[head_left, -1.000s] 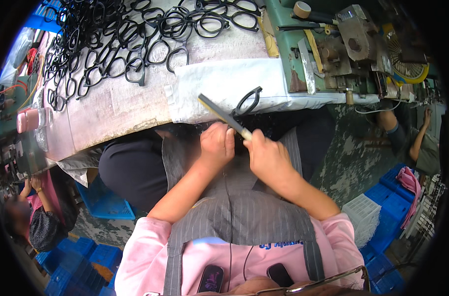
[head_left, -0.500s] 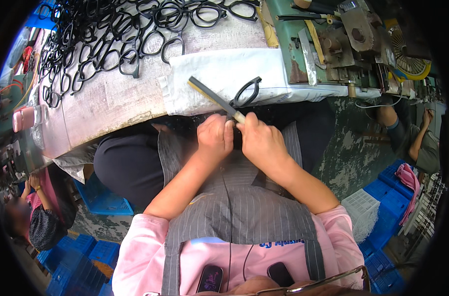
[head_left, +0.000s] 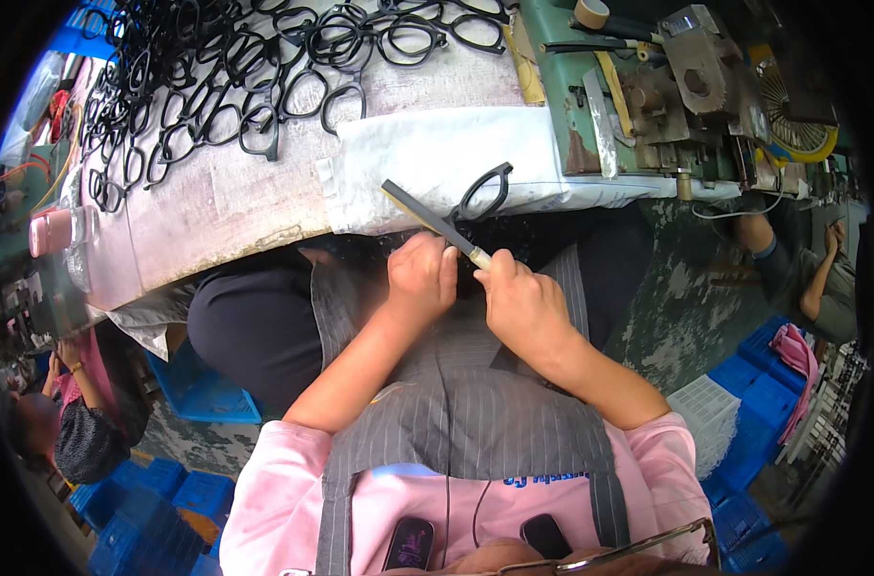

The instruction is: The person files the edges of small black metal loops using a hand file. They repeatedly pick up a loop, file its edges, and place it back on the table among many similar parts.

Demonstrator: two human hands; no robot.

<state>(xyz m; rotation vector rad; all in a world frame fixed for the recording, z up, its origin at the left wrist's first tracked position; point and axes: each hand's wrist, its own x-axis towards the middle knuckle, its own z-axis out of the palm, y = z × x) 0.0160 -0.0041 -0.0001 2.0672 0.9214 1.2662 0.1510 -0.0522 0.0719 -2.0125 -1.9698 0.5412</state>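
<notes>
My left hand (head_left: 422, 274) is closed, thumb against the curled fingers, on a black eyeglass frame (head_left: 502, 197). One rim of the frame sticks out to the upper right, over the edge of the white cloth; the rest is hidden behind the hand and the file. In my right hand (head_left: 525, 305), fingers wrapped round its pale handle, is a flat file (head_left: 421, 210). Its long dark-grey blade, yellowish along one edge, slants to the upper left across the frame, close above the left hand. Exactly where blade and frame touch cannot be made out.
Many black eyeglass frames (head_left: 250, 58) lie heaped on the worn table (head_left: 235, 197). A white cloth (head_left: 437, 144) covers the table's near edge. A green metal machine (head_left: 701, 82) stands at the right, a fan (head_left: 788, 106) beside it. Blue crates (head_left: 202, 384) stand on the floor; people sit at both sides.
The file and my right hand have slid down and to the right across the eyeglass frame. My left hand keeps its hold, and the whole view has shifted slightly.
</notes>
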